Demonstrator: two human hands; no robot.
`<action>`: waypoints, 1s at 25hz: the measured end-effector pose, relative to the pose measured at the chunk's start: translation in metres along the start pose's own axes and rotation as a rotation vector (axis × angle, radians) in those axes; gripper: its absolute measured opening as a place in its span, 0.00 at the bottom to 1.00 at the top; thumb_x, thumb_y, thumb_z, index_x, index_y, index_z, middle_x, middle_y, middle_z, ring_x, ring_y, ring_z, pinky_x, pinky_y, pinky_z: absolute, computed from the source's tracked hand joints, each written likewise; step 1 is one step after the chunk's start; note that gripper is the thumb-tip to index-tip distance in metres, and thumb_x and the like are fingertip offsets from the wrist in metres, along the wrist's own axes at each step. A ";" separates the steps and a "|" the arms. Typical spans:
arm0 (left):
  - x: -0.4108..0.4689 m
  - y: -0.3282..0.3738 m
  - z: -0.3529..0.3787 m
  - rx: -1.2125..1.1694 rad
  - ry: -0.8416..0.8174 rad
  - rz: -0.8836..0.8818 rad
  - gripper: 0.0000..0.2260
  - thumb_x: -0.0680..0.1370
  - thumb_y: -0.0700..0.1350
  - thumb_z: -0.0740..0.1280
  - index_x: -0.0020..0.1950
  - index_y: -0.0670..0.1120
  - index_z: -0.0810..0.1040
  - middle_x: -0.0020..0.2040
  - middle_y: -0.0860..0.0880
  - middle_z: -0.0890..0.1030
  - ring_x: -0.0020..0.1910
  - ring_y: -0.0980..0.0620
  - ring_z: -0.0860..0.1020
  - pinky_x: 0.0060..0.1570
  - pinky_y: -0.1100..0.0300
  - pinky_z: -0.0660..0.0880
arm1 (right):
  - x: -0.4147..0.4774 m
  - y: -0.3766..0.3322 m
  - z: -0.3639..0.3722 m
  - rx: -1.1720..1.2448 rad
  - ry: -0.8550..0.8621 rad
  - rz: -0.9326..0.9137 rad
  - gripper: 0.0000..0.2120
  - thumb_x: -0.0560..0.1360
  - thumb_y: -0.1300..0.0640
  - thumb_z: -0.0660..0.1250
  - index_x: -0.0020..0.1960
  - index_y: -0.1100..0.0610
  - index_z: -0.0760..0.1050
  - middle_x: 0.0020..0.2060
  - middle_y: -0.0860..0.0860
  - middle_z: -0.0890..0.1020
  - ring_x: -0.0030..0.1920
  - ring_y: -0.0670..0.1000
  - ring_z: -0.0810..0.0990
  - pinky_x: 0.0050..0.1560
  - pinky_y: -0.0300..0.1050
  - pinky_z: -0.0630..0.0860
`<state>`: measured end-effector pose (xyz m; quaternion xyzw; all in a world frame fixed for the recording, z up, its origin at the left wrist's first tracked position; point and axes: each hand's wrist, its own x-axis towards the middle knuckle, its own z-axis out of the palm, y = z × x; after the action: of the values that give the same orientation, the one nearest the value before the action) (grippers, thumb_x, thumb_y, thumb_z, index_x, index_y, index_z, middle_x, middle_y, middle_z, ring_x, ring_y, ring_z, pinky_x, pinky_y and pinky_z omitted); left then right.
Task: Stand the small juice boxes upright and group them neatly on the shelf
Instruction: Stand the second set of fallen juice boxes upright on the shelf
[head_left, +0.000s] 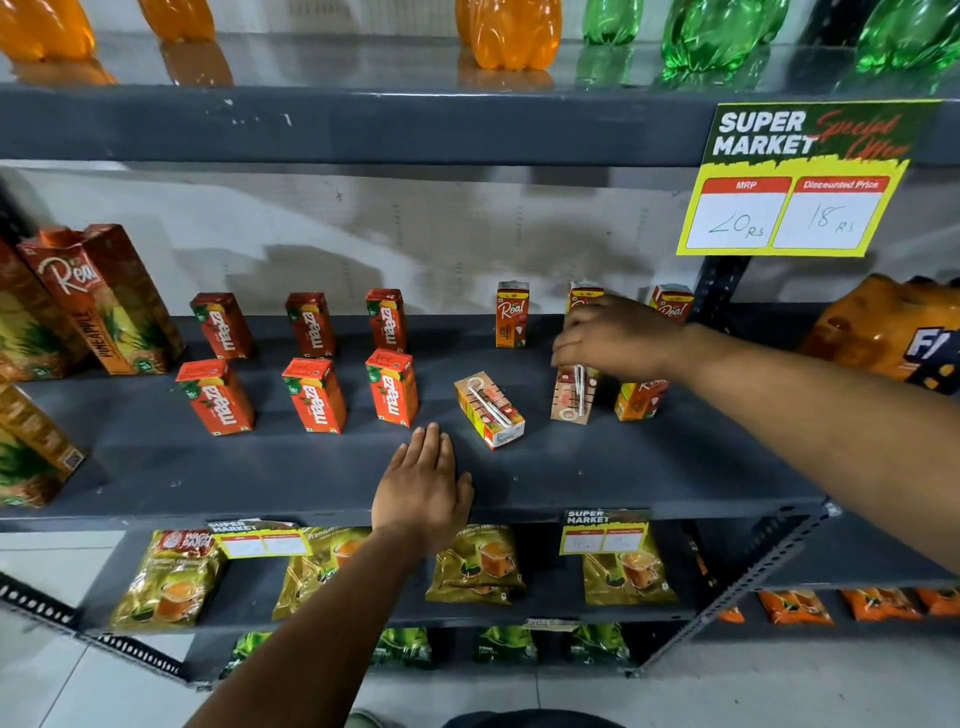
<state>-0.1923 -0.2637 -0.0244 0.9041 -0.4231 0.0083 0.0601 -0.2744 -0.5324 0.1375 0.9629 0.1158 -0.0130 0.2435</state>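
Lying on its side near the front middle of the grey shelf (649, 467), one small juice box (489, 408) shows its back face with the straw taped along it, its length angled toward the front right. Just to its right a second small box (570, 397) stands upright, straw side facing the camera, and the right hand (615, 338) comes down on its top from the right, fingers bunched around the upper part of the carton in a narrow grip. Beside that, farther right, another Real box (638, 399) stands partly hidden under the wrist. Behind these, a back row of three Real boxes stands upright: one in the open at the left (512, 315), one mostly covered by the right hand (583, 296), and one at the far right by the shelf post (672, 303). The left hand (423, 486) rests flat, palm down, on the front edge of the shelf, fingers spread and holding nothing, its fingertips near the fallen box but apart from it. To the left, six red Maaza boxes (315, 395) stand in two tidy rows of three. Tall pineapple juice cartons (104, 299) lean at the far left end. A yellow price sign (795, 182) hangs from the shelf above, where orange and green bottles (511, 34) stand, and tea packets (475, 564) fill the shelf below.
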 end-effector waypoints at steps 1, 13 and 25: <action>0.000 0.000 0.000 -0.001 0.000 0.001 0.31 0.80 0.59 0.43 0.77 0.42 0.48 0.79 0.44 0.48 0.78 0.47 0.46 0.74 0.54 0.44 | 0.001 0.001 -0.001 0.084 -0.036 0.060 0.23 0.70 0.60 0.71 0.64 0.49 0.75 0.61 0.48 0.80 0.60 0.55 0.73 0.57 0.52 0.72; -0.001 -0.001 -0.002 -0.017 -0.011 0.015 0.30 0.80 0.59 0.43 0.77 0.42 0.48 0.79 0.43 0.48 0.78 0.47 0.45 0.73 0.55 0.42 | 0.014 -0.016 -0.010 0.355 -0.284 0.595 0.28 0.70 0.29 0.60 0.35 0.55 0.71 0.31 0.51 0.76 0.33 0.50 0.74 0.31 0.43 0.66; 0.001 -0.017 -0.003 -0.041 -0.023 0.129 0.31 0.80 0.59 0.43 0.77 0.42 0.49 0.79 0.43 0.48 0.77 0.46 0.45 0.75 0.53 0.44 | 0.051 -0.142 0.015 0.644 -0.042 0.793 0.31 0.67 0.33 0.68 0.55 0.58 0.75 0.50 0.56 0.80 0.48 0.56 0.79 0.38 0.45 0.71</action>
<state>-0.1785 -0.2528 -0.0236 0.8735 -0.4813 -0.0068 0.0734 -0.2564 -0.4073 0.0538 0.9585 -0.2731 0.0259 -0.0770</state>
